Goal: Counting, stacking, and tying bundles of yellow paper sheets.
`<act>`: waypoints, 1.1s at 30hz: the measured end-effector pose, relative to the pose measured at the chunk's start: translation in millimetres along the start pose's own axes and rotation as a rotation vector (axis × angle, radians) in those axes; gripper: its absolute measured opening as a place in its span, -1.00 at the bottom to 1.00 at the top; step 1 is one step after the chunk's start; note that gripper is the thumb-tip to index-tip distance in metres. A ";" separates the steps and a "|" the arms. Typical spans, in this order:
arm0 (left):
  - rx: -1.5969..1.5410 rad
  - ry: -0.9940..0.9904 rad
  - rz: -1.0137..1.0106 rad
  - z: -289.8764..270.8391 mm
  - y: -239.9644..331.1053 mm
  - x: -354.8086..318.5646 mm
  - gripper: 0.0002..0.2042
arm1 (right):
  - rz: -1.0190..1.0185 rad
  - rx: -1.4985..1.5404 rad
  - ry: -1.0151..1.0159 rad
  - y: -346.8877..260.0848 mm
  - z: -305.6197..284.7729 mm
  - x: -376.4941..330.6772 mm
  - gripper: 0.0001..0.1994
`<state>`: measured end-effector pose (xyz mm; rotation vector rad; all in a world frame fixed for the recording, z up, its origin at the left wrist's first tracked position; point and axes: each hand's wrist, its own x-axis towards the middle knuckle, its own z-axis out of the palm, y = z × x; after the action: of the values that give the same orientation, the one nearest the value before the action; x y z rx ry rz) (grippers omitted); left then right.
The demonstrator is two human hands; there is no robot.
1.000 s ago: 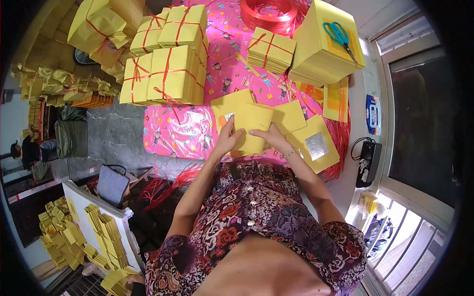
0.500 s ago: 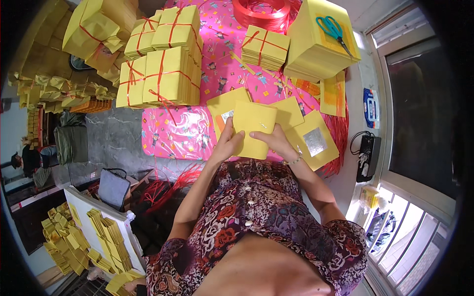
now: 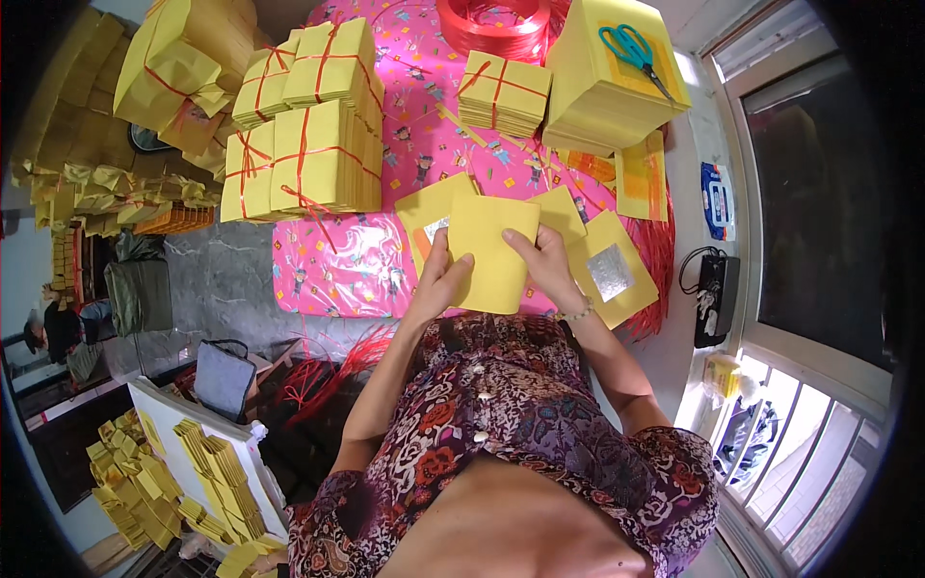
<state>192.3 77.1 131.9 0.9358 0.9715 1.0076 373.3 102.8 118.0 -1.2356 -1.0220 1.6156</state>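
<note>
Close in front of my body, both hands hold up a yellow sheet of paper [image 3: 493, 255]; whether it is one sheet or several cannot be told. My left hand [image 3: 441, 284] grips its left edge, thumb on the front face. The opposite edge is pinched by my right hand [image 3: 549, 265], its thumb pressed near the upper right corner. Behind the held paper lie loose yellow sheets. One sheet with a silver square [image 3: 611, 272] rests to the right, and another [image 3: 412, 204], partly covered, shows silver and orange at the left.
Tied yellow paper bundles [image 3: 323, 154] stand back left on the pink patterned table cover [image 3: 342, 275]. A smaller tied bundle [image 3: 503, 91], a red ribbon roll [image 3: 491, 27] and a tall paper stack [image 3: 597, 91] bearing teal-handled scissors [image 3: 631, 48] stand at the back right. Red strands [image 3: 658, 279] hang at the right edge.
My right thumb has slid up the front of the paper towards its upper right corner. The whole view has shifted slightly.
</note>
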 end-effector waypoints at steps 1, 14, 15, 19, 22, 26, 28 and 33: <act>-0.003 0.009 0.011 0.0 -0.9 -0.6 -0.49 | -0.079 0.000 0.001 -1.9 1.3 -1.5 -0.78; -0.041 0.022 0.003 -4.6 -7.4 3.2 -0.49 | -0.003 0.033 -0.028 -8.1 -7.0 9.9 -0.75; -0.062 0.010 -0.019 -4.3 -4.8 3.0 -0.53 | 0.024 0.092 -0.004 -15.6 -5.1 8.4 -0.75; -0.011 -0.025 -0.095 -7.9 -5.8 3.8 -0.56 | 0.009 -0.008 -0.001 -5.3 -23.5 17.4 -0.75; -0.052 0.017 -0.012 -7.2 -11.2 9.2 -0.56 | 0.044 0.038 0.014 -4.5 -21.8 17.5 -0.74; -0.033 0.017 0.005 -14.0 -6.6 13.1 -0.57 | 0.238 -0.086 -0.108 -22.9 -20.9 3.6 -0.74; 0.012 -0.002 -0.048 -15.0 -5.9 15.3 -0.57 | 0.248 -0.039 -0.138 -10.5 -21.9 0.6 -0.69; 0.002 0.017 -0.017 -11.4 -8.6 16.7 -0.57 | 0.267 0.009 -0.130 -6.8 -21.9 -2.4 -0.66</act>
<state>187.4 92.7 117.2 0.9209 0.9936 1.0021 396.0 105.2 121.1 -1.3189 -0.9584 1.9249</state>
